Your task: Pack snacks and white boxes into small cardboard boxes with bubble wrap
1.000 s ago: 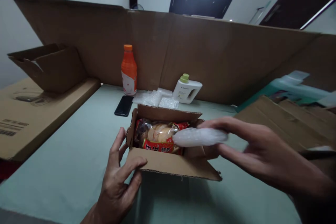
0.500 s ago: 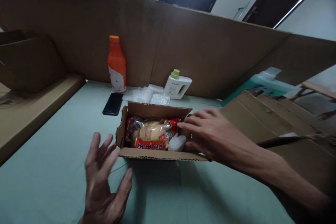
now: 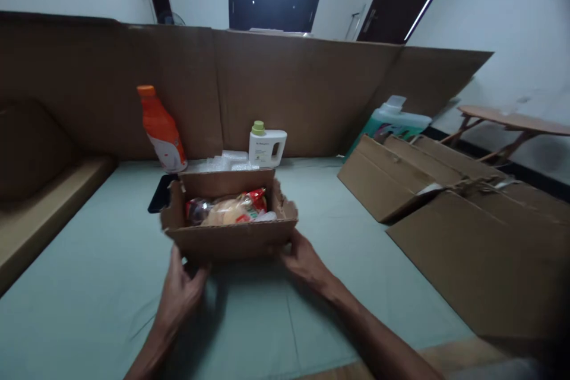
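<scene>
An open-topped cardboard box [image 3: 231,241] sits between my two hands, its front wall toward me. Inside lie a food packet [image 3: 229,211] in clear and red wrapping and, at its right, a whitish wrapped lump [image 3: 266,217]. My left hand [image 3: 180,285] grips the box's lower left corner, thumb toward the front, other fingers partly hidden. At the lower right corner, my right hand [image 3: 305,261] holds the box, with its fingertips out of sight underneath or behind. Whether the base touches the cloth cannot be made out.
Behind the box stand an orange bottle [image 3: 164,130], a white jug with a green cap [image 3: 267,147] and bubble wrap [image 3: 231,160]. A phone [image 3: 159,195] lies at left. Several cardboard boxes [image 3: 481,255] and a teal-liquid jug [image 3: 392,120] occupy the right. A cardboard wall [image 3: 285,89] closes the back.
My right hand has left the box's inner right side for its lower right corner. My left hand has closed on the lower left corner. The view has shifted to the right.
</scene>
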Demonstrator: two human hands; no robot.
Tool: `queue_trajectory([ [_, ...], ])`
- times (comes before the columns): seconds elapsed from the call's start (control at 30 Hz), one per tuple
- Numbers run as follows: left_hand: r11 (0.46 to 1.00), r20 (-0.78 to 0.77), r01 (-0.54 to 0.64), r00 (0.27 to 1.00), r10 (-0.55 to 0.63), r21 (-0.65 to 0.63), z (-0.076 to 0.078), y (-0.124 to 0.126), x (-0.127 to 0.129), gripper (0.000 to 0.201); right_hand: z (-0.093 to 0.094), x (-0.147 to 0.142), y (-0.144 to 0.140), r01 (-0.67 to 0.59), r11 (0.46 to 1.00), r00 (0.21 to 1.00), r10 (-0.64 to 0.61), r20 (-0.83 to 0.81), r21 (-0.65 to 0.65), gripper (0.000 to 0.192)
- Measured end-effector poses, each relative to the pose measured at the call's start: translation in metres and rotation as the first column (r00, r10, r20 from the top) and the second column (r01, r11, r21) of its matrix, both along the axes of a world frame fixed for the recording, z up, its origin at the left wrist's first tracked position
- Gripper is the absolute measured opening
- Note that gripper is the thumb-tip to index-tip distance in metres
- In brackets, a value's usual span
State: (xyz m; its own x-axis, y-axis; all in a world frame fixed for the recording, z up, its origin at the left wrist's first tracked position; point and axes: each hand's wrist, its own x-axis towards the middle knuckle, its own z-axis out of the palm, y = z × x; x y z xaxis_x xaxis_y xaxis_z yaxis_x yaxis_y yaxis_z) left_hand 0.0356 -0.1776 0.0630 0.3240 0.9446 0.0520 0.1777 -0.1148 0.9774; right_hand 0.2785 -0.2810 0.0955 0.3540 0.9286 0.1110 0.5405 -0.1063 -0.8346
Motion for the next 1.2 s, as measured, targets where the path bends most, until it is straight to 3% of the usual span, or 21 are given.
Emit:
queue_trajectory([
  [0.1, 0.989, 0.064, 0.141, 0.988, -0.143, 0.033, 0.014, 0.000, 0.044, 0.067, 0.011, 0.021, -0.022, 0.219, 0.976, 0.974, -0.219, 0.053, 0.008, 0.044],
  [0.2, 0.957, 0.078, 0.277, 0.956, -0.283, 0.085, 0.013, -0.014, 0.060, 0.070, 0.006, 0.035, -0.066, 0.374, 0.926, 0.915, -0.376, 0.147, 0.041, 0.040],
  [0.33, 0.971, -0.022, 0.238, 0.971, -0.238, -0.012, 0.000, -0.028, 0.029, 0.060, -0.019, 0.009, -0.094, 0.324, 0.943, 0.938, -0.330, 0.105, 0.070, 0.044],
  [0.43, 0.981, -0.048, 0.178, 0.982, -0.182, -0.080, -0.008, -0.017, 0.008, 0.059, -0.030, -0.009, -0.075, 0.239, 0.963, 0.967, -0.247, 0.056, 0.120, 0.055],
  [0.5, 0.982, -0.054, 0.173, 0.983, -0.177, -0.068, -0.010, -0.004, 0.015, 0.058, -0.033, -0.002, -0.061, 0.234, 0.958, 0.969, -0.243, 0.038, 0.165, 0.055],
  [0.57, 0.978, -0.081, 0.208, 0.975, -0.207, -0.002, -0.010, 0.008, 0.043, 0.053, -0.036, 0.020, -0.056, 0.292, 0.938, 0.949, -0.308, 0.064, 0.185, 0.048],
  [0.67, 0.944, -0.168, 0.296, 0.948, -0.271, 0.144, -0.006, 0.019, 0.112, 0.045, -0.043, 0.066, -0.064, 0.440, 0.874, 0.874, -0.470, 0.123, 0.206, 0.042],
  [0.8, 0.896, -0.282, 0.390, 0.902, -0.327, 0.210, 0.000, 0.030, 0.223, 0.047, -0.055, 0.122, -0.082, 0.588, 0.773, 0.765, -0.627, 0.148, 0.238, 0.058],
  [0.9, 0.877, -0.386, 0.428, 0.863, -0.325, 0.219, -0.002, 0.023, 0.289, 0.053, -0.065, 0.148, -0.092, 0.649, 0.727, 0.711, -0.684, 0.161, 0.223, 0.069],
  [1.03, 0.824, -0.444, 0.514, 0.812, -0.379, 0.237, -0.015, -0.002, 0.332, 0.070, -0.079, 0.159, -0.103, 0.654, 0.741, 0.724, -0.671, 0.158, 0.151, 0.066],
  [1.2, 0.727, -0.473, 0.635, 0.740, -0.478, 0.261, -0.031, -0.016, 0.346, 0.072, -0.091, 0.156, -0.106, 0.622, 0.770, 0.754, -0.638, 0.156, 0.145, 0.058],
])
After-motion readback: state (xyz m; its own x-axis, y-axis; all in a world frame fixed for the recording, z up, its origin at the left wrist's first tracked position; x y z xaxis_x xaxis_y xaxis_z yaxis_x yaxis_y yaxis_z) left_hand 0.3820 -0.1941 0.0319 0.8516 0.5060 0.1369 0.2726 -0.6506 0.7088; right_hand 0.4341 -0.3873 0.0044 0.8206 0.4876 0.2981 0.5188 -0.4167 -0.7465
